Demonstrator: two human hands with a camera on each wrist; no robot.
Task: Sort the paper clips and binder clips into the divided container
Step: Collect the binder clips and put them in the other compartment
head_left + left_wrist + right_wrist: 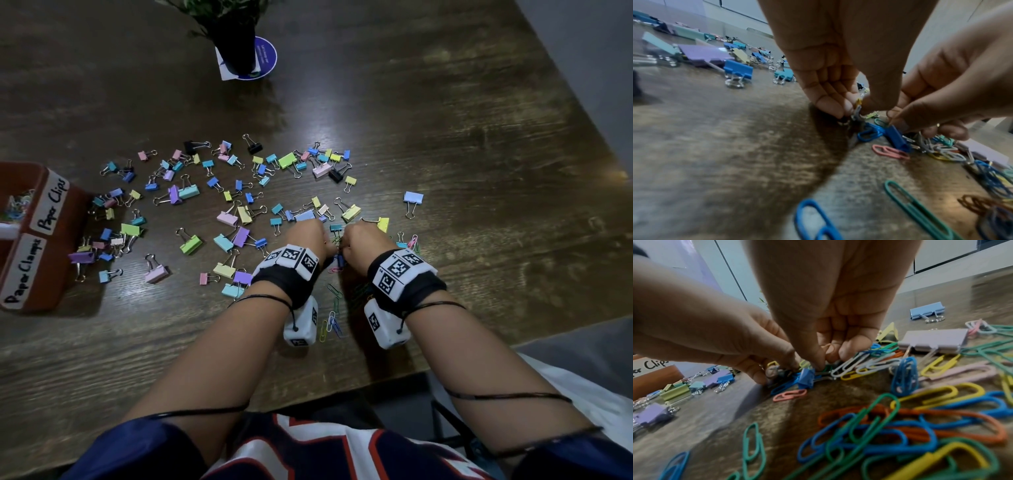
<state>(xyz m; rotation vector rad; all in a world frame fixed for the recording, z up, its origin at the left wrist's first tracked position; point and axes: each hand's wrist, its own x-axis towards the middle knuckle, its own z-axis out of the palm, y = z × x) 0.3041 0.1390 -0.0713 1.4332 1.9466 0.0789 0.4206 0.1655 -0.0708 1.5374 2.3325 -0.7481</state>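
Left hand: fingers curled down to the tabletop, fingertips pinched on a small dark clip; kind not clear.
Right hand: thumb and fingers curled, tips pinching at a tangle of paper clips, just beside a blue binder clip.
Between the hands: blue binder clip lying on the tabletop, a pink paper clip just in front of it.
Near the right wrist: loose heap of paper clips, green, blue, orange, yellow, white.
Further right: lilac binder clip flat among paper clips; light blue binder clip apart on its own.
Left and ahead: pastel binder clips scattered widely across the tabletop, a few black.
Divided container: red-brown, at the left edge of the tabletop; binder clips piled against its side.
Labels: handwritten "Paper Clips" on the farther compartment, "Paper Clamps" on the nearer.
Farther compartment: coloured paper clips inside.
Far edge: potted plant on a blue round card; its print too small to read.
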